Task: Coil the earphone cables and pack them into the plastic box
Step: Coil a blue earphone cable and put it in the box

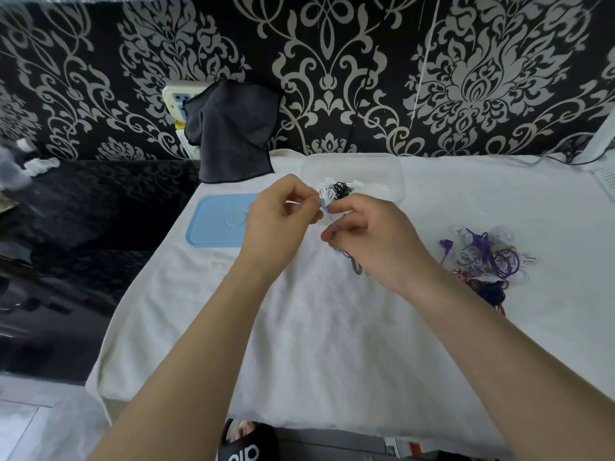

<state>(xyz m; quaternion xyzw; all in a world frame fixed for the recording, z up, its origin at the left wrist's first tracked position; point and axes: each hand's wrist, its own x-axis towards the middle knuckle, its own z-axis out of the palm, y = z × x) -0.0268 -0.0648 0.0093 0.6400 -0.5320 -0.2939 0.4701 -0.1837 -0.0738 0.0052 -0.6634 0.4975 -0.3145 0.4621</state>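
Observation:
Above the white cloth, my left hand (pixel 281 219) pinches the blue plug end of a grey-blue earphone cable (pixel 353 261). My right hand (pixel 372 237) grips the same cable lower down, and a loose loop of it hangs beneath my fingers. Behind both hands stands the clear plastic box (pixel 382 166), holding a white coil and a black coil (pixel 340 188). To the right lies a tangled pile of purple, white and red earphone cables (pixel 487 257).
The box's blue lid (pixel 216 224) lies flat to the left of my hands. A dark cloth (pixel 233 128) hangs at the back over a wall socket. The white towel (pixel 316 344) covers the table; a glossy black surface (pixel 83 227) lies on the left.

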